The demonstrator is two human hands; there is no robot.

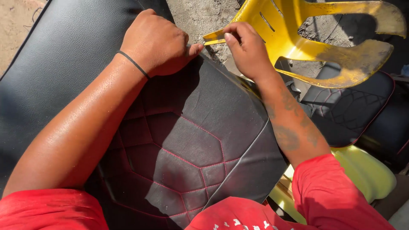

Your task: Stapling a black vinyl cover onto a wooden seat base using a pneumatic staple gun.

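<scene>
So from where I'm watching, the stitched seat cover (191, 145) sits dead centre, draped over the person's lap and running up toward the top of the view. The left hand (155, 42) rests on its upper edge, and the right hand (247, 49) is just to the right of it, fingertips on the near tip of the plastic chair (341, 47). That chair lies tipped over at upper right, beyond the cover's far corner. Under and behind the chair there's a second quilted cover (353, 110), off to the right. A flat sheet of the same material (55, 64) spreads out to the left, beneath the left forearm. Bare ground (200, 17) shows at the top between the hands.
</scene>
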